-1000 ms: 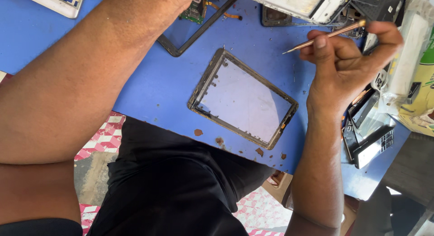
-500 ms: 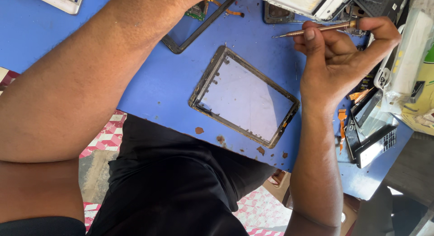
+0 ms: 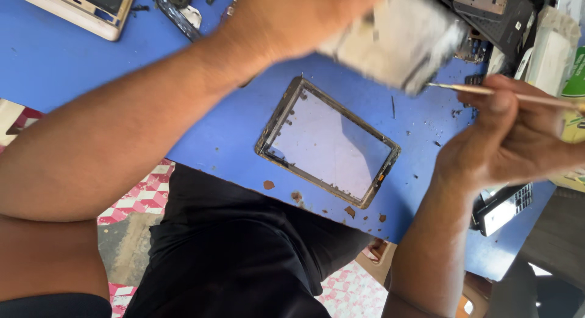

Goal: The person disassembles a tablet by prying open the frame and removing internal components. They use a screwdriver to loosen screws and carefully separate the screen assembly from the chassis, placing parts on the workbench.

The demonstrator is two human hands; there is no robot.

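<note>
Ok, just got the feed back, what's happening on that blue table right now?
A person works at a blue table. The left hand holds up a blurred whitish flat part above the table. The right hand pinches a thin stick-like tool, its tip close to that part. A tablet screen frame lies flat on the table between the arms, untouched, with brown crumbs scattered near its edge. Other device parts sit along the far edge.

A blue worktable (image 3: 73,62) fills the upper frame, lit by daylight. Lower left and bottom centre show pink-and-white checkered floor tiles (image 3: 143,193).
</note>
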